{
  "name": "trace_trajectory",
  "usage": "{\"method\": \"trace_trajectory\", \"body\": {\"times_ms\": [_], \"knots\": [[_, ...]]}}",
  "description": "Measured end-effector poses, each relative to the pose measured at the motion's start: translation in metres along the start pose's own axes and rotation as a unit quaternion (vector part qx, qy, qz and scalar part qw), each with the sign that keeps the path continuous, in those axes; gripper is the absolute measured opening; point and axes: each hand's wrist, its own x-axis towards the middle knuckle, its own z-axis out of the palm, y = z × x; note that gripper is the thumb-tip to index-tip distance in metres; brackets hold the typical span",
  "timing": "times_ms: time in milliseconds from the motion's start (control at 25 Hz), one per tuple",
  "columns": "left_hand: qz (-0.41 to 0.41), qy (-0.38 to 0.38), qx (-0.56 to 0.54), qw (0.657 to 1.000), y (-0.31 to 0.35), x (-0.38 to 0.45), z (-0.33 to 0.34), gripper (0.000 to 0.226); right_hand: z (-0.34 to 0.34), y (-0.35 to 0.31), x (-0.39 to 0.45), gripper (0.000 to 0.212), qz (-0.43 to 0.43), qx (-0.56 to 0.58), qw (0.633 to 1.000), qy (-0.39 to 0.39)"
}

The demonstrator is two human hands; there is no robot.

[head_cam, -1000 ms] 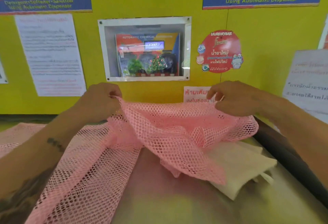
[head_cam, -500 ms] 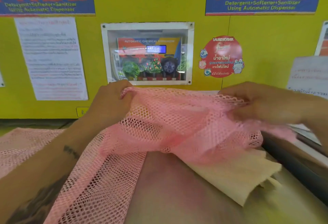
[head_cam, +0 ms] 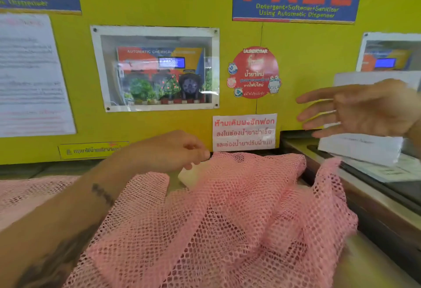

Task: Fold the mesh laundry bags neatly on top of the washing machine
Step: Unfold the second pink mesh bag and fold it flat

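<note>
A pink mesh laundry bag [head_cam: 239,214] lies loosely spread and rumpled over the washing machine top [head_cam: 373,262]. My left hand [head_cam: 173,151] rests at the bag's far edge, fingers pinched on the mesh near the wall. My right hand [head_cam: 364,109] hovers in the air to the right, above the bag, fingers apart and holding nothing. A corner of a cream cloth bag [head_cam: 189,174] peeks out from under the mesh just below my left hand; the rest of it is hidden. More pink mesh [head_cam: 25,194] lies flat at the left.
A yellow wall [head_cam: 182,2] with a windowed dispenser panel [head_cam: 157,68] and paper signs stands right behind the machine. On the right runs a dark raised edge [head_cam: 376,210] of the neighbouring machine, with white papers [head_cam: 360,151] on it.
The bag, held up by both hands before, has dropped flat over the cream bag. My right hand let go and rose to the right; my left hand lowered to the far edge.
</note>
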Motion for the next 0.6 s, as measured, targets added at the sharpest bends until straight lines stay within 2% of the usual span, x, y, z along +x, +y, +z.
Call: {"method": "trace_trajectory", "body": {"times_ms": [40,80,120,200,240,320,440,520,600], "knots": [[-0.011,0.003,0.06,0.998,0.002,0.011,0.012,0.04,0.015,0.004,0.009,0.083,0.006,-0.063,0.996,0.063],[-0.029,-0.006,0.107,0.994,0.005,0.02,0.024,0.046,0.031,0.01,0.018,0.074,0.018,-0.174,0.977,0.119],[-0.051,-0.019,0.136,0.989,0.007,0.027,0.034,0.048,0.047,0.018,0.029,0.064,0.061,-0.315,0.936,0.146],[-0.074,-0.046,0.165,0.982,0.009,0.041,0.052,0.04,0.073,0.037,0.049,0.065,0.156,-0.492,0.849,0.109],[-0.065,-0.057,0.175,0.981,0.009,0.045,0.057,0.033,0.081,0.046,0.056,0.066,0.19,-0.509,0.836,0.074],[-0.038,-0.056,0.19,0.979,0.011,0.046,0.061,0.01,0.092,0.054,0.063,0.056,0.211,-0.502,0.838,0.037],[-0.029,-0.03,0.15,0.988,0.013,0.04,0.053,0.014,0.094,0.053,0.066,0.044,0.16,-0.532,0.83,0.042],[-0.017,0.044,0.102,0.994,0.013,0.032,0.038,0.015,0.092,0.046,0.07,0.032,0.094,-0.55,0.825,0.089],[0.007,0.125,0.071,0.99,0.012,0.015,0.014,0.013,0.09,0.033,0.071,0.026,0.09,-0.54,0.834,0.068]]}}
